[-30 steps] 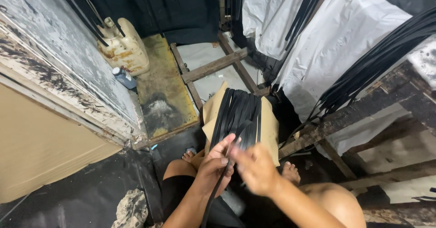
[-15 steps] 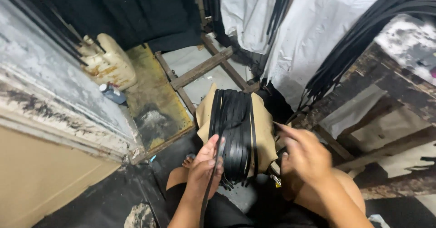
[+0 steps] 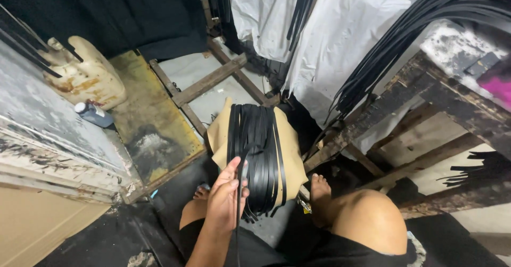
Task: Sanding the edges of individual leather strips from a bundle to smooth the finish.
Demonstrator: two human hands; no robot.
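**Left hand pinches one black strip beside the bundle; right hand gone from sight**

The person sits low on a dark floor (image 3: 133, 229), bare knees up, in a cramped, grimy corner. Just beyond the left hand (image 3: 226, 203) a tan sheet (image 3: 290, 155) lies with a bundle of black strips (image 3: 258, 155) laid along it. Farther out from the hand, rough wooden beams (image 3: 210, 80) cross over a pale floor patch, and a stained yellowish board (image 3: 143, 123) lies to the hand's left. Up and to the left of that stand a dirty cream plastic jug (image 3: 88, 75) and a small dark bottle with a white cap (image 3: 95, 114), against a scuffed grey panel (image 3: 48, 134). Well off to the hand's right, a worn wooden bench (image 3: 426, 102) carries long black strips (image 3: 426, 27) arching over it, with white sheeting (image 3: 340, 38) hung behind.

The left hand pinches a single black strip (image 3: 239, 192) between thumb and fingers, its other fingers loosely curled, touching the near left edge of the bundle; the strip runs down toward the lap.

Half a second ago the right hand reached at the bundle's right side; now it is out of view, and only the right knee (image 3: 367, 224) shows there. The left hand has kept its place at the bundle.
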